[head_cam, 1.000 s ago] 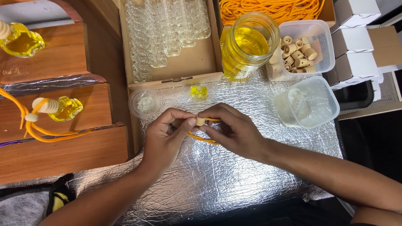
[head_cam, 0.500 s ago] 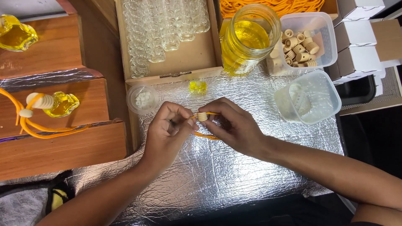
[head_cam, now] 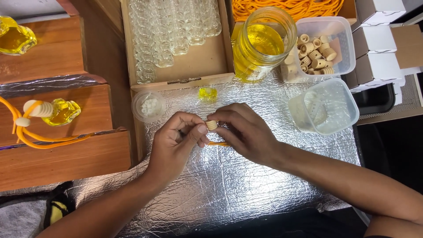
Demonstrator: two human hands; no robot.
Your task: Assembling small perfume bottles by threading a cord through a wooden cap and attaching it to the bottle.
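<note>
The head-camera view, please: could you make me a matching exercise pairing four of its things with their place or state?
Things:
1. wooden cap
2. glass jar
3. square tub
4. filled bottle

Places or states:
A. lying on the wooden step, orange cord attached
B. pinched between both hands' fingertips
C. holding yellow liquid
D. on foil, right of the hands

Pairs: 1-B, 2-C, 3-D, 4-A
</note>
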